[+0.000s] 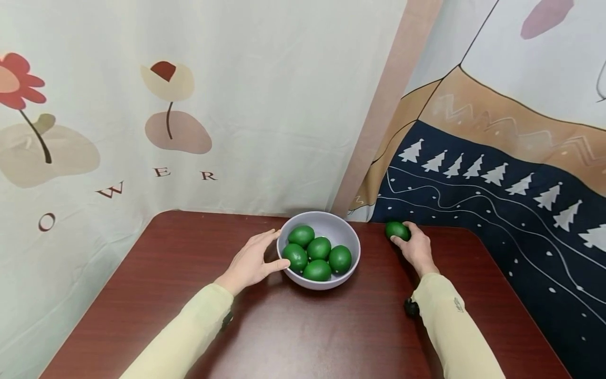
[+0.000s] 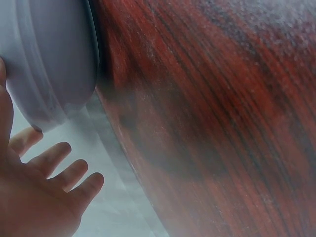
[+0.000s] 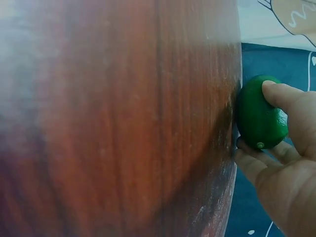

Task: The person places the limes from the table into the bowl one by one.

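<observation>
A pale purple-grey bowl (image 1: 352, 258) stands near the table's back edge with several green limes (image 1: 317, 270) in it. My left hand (image 1: 251, 260) is beside its left side, thumb at the rim and fingers extended. From the left wrist, those fingers (image 2: 59, 158) look spread, with one fingertip right at the bowl's rim (image 2: 42, 126). To the right of the bowl, my right hand (image 1: 417, 247) holds another lime (image 1: 395, 230) close to the back edge. The right wrist view shows the thumb on one side of this lime (image 3: 259, 113) and fingers on the other.
The dark red wooden table (image 1: 303, 331) has its back edge against a pale curtain (image 1: 265, 105) with flower prints. On the right hangs a navy cloth (image 1: 473, 189) printed with trees. Each sleeve has a dark strap or device at the wrist.
</observation>
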Demonstrator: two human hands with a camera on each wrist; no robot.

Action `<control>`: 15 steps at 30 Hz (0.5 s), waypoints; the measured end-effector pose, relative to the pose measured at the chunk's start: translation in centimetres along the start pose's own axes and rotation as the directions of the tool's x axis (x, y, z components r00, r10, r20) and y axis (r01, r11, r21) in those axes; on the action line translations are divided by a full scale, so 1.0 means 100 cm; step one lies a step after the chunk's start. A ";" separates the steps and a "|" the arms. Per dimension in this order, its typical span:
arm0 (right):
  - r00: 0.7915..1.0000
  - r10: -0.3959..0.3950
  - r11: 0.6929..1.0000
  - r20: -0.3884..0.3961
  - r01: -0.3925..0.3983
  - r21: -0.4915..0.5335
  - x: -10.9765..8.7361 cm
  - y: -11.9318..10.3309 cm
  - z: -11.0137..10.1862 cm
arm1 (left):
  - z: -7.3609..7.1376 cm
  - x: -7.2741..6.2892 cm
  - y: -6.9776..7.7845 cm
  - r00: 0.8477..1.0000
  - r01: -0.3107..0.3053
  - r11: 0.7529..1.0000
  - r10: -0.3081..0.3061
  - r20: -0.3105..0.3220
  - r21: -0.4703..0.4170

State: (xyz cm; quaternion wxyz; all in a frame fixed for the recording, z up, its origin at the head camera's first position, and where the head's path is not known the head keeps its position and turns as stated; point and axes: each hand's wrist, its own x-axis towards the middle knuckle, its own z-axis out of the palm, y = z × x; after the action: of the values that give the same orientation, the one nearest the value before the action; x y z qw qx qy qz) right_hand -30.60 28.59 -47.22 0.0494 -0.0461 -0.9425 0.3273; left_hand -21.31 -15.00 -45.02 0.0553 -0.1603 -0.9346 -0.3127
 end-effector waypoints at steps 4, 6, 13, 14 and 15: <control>1.000 -0.010 1.000 -0.007 0.010 0.004 -0.002 0.000 0.002 | 0.000 0.000 -0.001 1.000 0.001 1.000 -0.001 0.000 0.000; 1.000 -0.017 1.000 -0.011 0.017 0.007 -0.003 0.000 0.003 | -0.001 0.000 -0.001 1.000 -0.002 1.000 0.002 -0.003 -0.004; 0.999 -0.031 0.999 -0.022 0.031 0.019 -0.005 0.002 0.003 | 0.000 0.000 0.000 1.000 -0.009 1.000 0.009 -0.003 0.000; 0.999 -0.034 0.999 -0.022 0.035 0.019 -0.005 0.002 0.003 | 0.000 0.001 -0.001 1.000 -0.012 1.000 0.012 -0.004 0.002; 0.999 -0.038 0.999 -0.023 0.038 0.019 -0.006 0.002 0.003 | 0.000 0.001 -0.001 1.000 -0.012 1.000 0.012 -0.005 0.002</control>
State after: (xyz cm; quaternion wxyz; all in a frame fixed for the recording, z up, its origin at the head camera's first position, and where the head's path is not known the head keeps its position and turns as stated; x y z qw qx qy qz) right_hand -30.03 28.53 -47.60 0.0666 -0.0313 -0.9394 0.3347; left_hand -21.39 -15.02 -45.07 0.0597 -0.1653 -0.9338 -0.3117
